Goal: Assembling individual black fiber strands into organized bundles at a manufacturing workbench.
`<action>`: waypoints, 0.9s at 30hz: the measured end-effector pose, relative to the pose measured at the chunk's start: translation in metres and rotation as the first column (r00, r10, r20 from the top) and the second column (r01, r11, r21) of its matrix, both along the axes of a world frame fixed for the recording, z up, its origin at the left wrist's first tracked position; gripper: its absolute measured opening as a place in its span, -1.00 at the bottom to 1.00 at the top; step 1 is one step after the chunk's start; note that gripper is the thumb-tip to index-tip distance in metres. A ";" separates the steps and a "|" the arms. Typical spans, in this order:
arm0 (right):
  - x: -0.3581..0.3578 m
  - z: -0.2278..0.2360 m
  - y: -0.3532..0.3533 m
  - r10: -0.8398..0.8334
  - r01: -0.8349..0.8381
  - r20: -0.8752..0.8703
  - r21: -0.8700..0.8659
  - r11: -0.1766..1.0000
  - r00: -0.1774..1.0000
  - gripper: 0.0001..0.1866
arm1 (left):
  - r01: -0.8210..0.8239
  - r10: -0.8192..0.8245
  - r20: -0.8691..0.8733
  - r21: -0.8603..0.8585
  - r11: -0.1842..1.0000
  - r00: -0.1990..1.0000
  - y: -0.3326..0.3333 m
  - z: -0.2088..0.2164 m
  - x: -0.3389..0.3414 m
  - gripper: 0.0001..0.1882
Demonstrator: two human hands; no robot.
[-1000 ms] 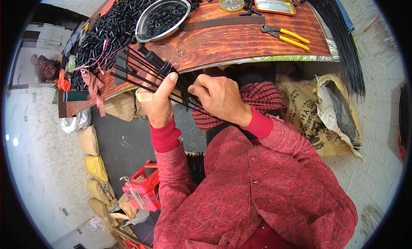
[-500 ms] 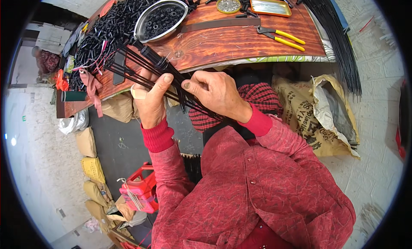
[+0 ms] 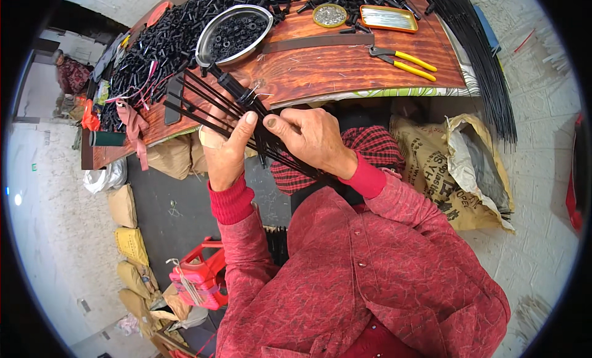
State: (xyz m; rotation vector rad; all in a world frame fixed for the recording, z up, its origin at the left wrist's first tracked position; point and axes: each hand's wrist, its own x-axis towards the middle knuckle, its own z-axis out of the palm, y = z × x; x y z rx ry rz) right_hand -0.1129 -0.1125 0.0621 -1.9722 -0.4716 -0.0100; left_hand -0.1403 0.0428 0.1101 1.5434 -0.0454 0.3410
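Note:
Both my hands are at a bundle of thin black umbrella ribs (image 3: 203,96), which fan out beyond my fingers. A black plastic tube with a collar (image 3: 229,85) lies among the ribs and points up toward the table. My left hand (image 3: 225,151) is closed round the ribs from the left, its thumb on top; a tan plaster covers the base of that thumb. From the right, my right hand (image 3: 314,139) pinches the bundle just below the collar, thumb and curled fingers close to the left thumb. What lies between the right fingertips is hidden.
The wooden table (image 3: 327,62) holds a metal bowl of black rings (image 3: 265,32), yellow-handled pliers (image 3: 410,65), a tray of pins (image 3: 388,19), a round dish (image 3: 329,15) and heaped black tubes (image 3: 148,68). Long rods (image 3: 487,80) and a sack (image 3: 425,154) are at right; a person (image 3: 73,74) is far left.
The bundle and my left hand have shifted slightly right and turned a little; the right hand has barely moved. Both keep their hold on the ribs.

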 end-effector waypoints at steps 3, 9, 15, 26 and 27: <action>0.001 0.000 0.000 0.031 -0.030 -0.041 0.025 0.999 0.999 -0.42 | -0.021 0.022 -0.036 0.046 0.999 0.999 -0.002 0.002 -0.001 -0.50; 0.006 -0.005 -0.002 0.075 -0.076 -0.063 -0.013 0.997 0.995 -0.47 | -0.091 0.102 -0.099 0.116 0.989 0.990 -0.005 -0.003 0.002 -0.57; 0.012 -0.009 -0.001 0.112 -0.113 -0.148 0.006 0.994 0.983 -0.46 | -0.117 0.127 -0.098 0.094 0.989 0.987 -0.008 -0.006 0.005 -0.56; 0.011 -0.005 -0.007 0.123 -0.126 0.131 0.009 0.992 0.984 -0.54 | 0.088 -0.101 -0.070 -0.163 0.983 0.992 0.010 -0.015 0.013 -0.41; 0.008 -0.006 -0.004 0.074 -0.093 0.288 0.053 0.994 0.955 -0.59 | 0.093 -0.107 -0.062 -0.192 0.977 0.992 0.010 -0.013 0.013 -0.39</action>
